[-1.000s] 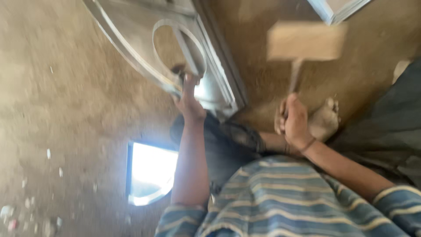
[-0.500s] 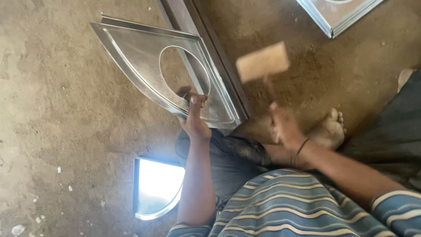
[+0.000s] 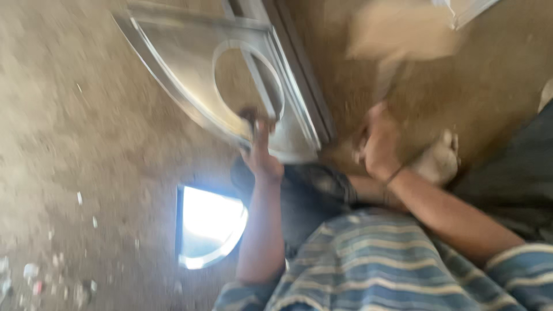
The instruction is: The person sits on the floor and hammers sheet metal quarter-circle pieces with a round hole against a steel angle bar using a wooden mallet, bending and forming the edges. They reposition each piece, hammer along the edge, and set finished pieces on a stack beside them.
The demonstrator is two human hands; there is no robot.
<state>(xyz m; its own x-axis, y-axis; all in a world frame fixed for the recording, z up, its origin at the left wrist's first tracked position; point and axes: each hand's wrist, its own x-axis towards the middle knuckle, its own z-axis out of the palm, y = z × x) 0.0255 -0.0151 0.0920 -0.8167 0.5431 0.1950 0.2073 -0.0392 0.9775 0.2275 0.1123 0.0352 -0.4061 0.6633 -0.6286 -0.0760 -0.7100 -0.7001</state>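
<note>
Left hand [image 3: 260, 156] on metal panel [image 3: 184, 69], right hand [image 3: 377, 144] gripping raised mallet [image 3: 400, 35].

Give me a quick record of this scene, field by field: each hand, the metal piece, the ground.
left hand: fingers on the lower edge of the metal frame
right hand: gripping a wooden mallet, head raised and blurred
metal frame: shiny sheet with a round cut-out, lying on the ground
ground: bare dirt, small debris at lower left
other: a bright reflective panel beside the left arm
</note>
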